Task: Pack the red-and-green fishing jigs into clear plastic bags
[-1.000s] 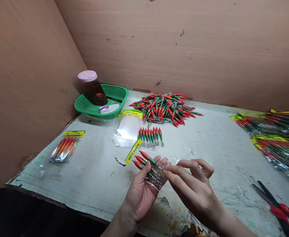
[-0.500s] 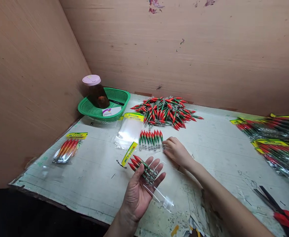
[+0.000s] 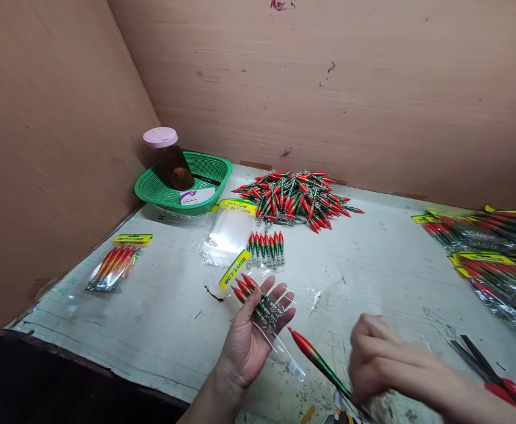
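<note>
My left hand cradles a clear plastic bag with a yellow header and a few red-and-green lures inside, thumb pressed on top. My right hand is closed, somewhat blurred, pinching one red-and-green lure by its tail, with its red tip pointing at the bag's open end. A short row of the same lures lies on the table beyond the bag. Further back sits a big heap of lures.
A stack of empty bags lies by a green basket holding a dark jar with a pink lid. A packed bag of orange lures is at the left, filled packs at the right, red-handled scissors front right. Wooden walls enclose the table.
My right hand took one lure from the row and drew back toward me with it. The row is one lure shorter. My left hand kept the bag in place.
</note>
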A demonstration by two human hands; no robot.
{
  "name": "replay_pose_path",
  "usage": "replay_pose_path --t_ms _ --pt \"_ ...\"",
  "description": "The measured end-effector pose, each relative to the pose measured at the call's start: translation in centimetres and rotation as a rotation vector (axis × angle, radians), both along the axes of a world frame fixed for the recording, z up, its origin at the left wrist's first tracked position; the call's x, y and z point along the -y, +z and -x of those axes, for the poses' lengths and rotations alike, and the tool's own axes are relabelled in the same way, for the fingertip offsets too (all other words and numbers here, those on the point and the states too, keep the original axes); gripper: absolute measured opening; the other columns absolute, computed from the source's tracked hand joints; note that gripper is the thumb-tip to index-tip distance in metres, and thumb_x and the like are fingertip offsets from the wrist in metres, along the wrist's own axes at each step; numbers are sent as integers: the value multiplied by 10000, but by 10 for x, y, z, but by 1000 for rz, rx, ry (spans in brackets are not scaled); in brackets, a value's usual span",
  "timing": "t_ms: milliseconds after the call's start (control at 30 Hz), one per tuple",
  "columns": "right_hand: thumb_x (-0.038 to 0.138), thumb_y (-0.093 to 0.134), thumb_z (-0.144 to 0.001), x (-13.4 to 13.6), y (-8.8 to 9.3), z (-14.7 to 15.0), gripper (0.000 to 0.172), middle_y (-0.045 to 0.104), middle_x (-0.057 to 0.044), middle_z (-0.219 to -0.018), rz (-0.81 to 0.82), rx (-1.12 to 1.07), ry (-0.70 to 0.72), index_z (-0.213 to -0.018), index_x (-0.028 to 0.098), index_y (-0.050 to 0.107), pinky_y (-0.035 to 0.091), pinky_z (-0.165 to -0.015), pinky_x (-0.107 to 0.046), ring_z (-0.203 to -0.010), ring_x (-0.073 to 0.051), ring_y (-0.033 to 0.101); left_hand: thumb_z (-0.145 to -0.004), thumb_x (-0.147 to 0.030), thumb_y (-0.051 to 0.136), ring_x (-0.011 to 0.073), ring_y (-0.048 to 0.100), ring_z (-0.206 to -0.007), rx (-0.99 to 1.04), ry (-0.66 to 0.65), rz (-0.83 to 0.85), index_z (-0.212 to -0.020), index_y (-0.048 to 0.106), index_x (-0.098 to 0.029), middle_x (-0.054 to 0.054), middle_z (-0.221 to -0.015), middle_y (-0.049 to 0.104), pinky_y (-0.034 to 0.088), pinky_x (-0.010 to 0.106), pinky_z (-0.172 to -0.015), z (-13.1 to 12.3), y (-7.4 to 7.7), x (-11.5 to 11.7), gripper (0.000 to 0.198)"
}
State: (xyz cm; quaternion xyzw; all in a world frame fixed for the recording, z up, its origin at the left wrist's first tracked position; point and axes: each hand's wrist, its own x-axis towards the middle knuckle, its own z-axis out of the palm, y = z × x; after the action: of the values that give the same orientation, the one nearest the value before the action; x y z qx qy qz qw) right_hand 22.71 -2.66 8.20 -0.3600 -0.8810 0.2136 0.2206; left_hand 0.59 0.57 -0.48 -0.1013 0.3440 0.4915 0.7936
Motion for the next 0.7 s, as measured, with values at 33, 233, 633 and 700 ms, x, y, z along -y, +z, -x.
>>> replay_pose_path --t_ms 33,233,633,700 --pt "240 618 -817 0 0 10 52 626 -9 -745 -9 62 24 -850 261 584 460 -702 -319 -721 -177 564 -929 -228 485 231 707 -888 7 -12 4 -1090 619 -107 117 -975 728 581 348 -768 -2 1 1 241" --pt "118 514 -888 -12 -34 46 156 698 -40 -901 -332 62 -183 -997 188 601 332 -800 -368 -829 -191 554 -911 -223 516 246 701 -900 27 -56 -27 -1058 619 -88 130 -955 727 566 384 -818 -4 3 7 225" --pt "57 450 -891 -8 -46 49 227 619 -53 -790 -330 -27 -169 -1009 170 608 359 -734 -361 -738 -172 504 -920 -233 510 238 699 -920 25 -24 -41 -1098 593 -101 137 -1006 721 577 346 -752 1 3 6 237" --pt "34 476 -874 -10 -47 50 199 625 -42 -779 -302 -47 -201 -956 171 594 353 -736 -358 -733 -167 507 -918 -235 514 242 697 -928 16 -34 -32 -1121 588 -95 145 -1013 719 569 363 -786 0 2 6 258"
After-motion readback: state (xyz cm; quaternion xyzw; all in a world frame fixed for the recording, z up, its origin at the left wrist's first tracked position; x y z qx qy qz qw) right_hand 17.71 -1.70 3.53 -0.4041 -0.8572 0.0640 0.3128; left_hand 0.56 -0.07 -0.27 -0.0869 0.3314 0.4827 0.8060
